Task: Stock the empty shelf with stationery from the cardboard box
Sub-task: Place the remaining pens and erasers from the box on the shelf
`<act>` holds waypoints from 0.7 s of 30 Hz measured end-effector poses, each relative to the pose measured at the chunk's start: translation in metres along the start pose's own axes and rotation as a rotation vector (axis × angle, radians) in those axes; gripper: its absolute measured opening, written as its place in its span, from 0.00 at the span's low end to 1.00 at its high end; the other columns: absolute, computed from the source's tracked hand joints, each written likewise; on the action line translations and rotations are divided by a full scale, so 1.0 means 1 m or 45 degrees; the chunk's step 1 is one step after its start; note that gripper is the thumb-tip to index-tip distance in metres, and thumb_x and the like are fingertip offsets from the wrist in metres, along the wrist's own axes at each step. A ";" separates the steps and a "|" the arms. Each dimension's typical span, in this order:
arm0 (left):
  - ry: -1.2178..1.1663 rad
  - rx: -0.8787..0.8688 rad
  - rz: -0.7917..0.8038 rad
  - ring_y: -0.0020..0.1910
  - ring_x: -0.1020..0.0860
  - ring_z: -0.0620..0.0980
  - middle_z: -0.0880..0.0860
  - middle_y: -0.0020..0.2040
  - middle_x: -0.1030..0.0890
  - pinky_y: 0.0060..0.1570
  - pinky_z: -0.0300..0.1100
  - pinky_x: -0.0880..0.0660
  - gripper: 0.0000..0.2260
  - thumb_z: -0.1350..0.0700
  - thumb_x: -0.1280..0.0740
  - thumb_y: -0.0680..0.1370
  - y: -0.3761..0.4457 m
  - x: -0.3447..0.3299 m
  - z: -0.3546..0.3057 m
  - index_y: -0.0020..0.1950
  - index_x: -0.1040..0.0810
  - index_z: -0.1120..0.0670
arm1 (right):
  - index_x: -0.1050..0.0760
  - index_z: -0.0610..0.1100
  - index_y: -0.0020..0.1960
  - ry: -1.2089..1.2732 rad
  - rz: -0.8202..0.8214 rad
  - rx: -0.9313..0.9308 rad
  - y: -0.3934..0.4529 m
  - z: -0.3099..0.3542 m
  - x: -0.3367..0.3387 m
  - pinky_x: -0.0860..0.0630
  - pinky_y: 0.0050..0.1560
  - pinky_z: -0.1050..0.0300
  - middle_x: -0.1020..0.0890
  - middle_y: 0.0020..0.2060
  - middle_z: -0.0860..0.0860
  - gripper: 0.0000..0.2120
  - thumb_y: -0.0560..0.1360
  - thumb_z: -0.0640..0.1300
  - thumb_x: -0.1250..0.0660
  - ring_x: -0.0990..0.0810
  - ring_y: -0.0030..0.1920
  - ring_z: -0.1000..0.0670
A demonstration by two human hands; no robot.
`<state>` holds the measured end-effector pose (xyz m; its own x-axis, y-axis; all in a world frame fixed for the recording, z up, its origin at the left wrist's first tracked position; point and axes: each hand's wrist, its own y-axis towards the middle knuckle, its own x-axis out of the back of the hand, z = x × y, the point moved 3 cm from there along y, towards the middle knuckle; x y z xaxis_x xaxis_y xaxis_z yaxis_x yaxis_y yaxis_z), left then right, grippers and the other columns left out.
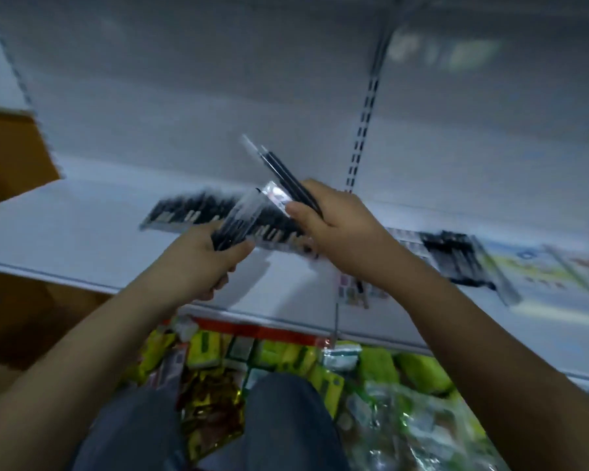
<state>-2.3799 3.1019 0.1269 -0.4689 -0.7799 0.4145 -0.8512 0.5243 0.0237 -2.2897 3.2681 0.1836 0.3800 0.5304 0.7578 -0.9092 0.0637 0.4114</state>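
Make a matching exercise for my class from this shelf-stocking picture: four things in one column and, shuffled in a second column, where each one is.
Things
1. Left hand
2. Right hand
3. Row of pen packs
4. Yellow-green packets

Places
A. Lying flat on the white shelf, behind the hands
B. Below the shelf, near the person's knees
C. Gripping the clear pen pack
D. Gripping the black pens that point up and left

Pairs: 1-C, 2-D, 3-A, 4-B
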 end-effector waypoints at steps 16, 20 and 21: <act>1.213 -0.723 -0.190 0.49 0.25 0.58 0.56 0.50 0.26 0.33 0.45 0.31 0.15 0.44 0.35 0.78 0.063 -0.093 0.033 0.56 0.25 0.54 | 0.32 0.47 0.57 -0.996 0.095 -0.447 -0.149 -0.188 0.069 0.31 0.37 0.52 0.21 0.52 0.48 0.12 0.82 0.55 0.45 0.21 0.49 0.44; 1.232 -0.611 -0.166 0.55 0.28 0.57 0.55 0.54 0.26 0.41 0.50 0.24 0.24 0.34 0.39 0.77 0.069 -0.092 0.038 0.59 0.25 0.52 | 0.29 0.47 0.57 -0.870 0.075 -0.376 -0.162 -0.208 0.071 0.26 0.42 0.51 0.24 0.51 0.50 0.12 0.81 0.54 0.44 0.25 0.53 0.46; 1.227 -0.574 -0.149 0.57 0.29 0.58 0.56 0.55 0.26 0.45 0.52 0.24 0.28 0.30 0.41 0.75 0.070 -0.092 0.040 0.60 0.25 0.52 | 0.28 0.46 0.58 -0.808 0.080 -0.355 -0.163 -0.210 0.070 0.26 0.45 0.51 0.24 0.51 0.50 0.13 0.81 0.53 0.43 0.26 0.53 0.46</act>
<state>-2.4056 3.1965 0.0545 0.1616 -0.3384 0.9270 -0.6204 0.6957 0.3621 -2.1503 3.4725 0.0631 0.2738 -0.0514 0.9604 -0.9101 0.3092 0.2760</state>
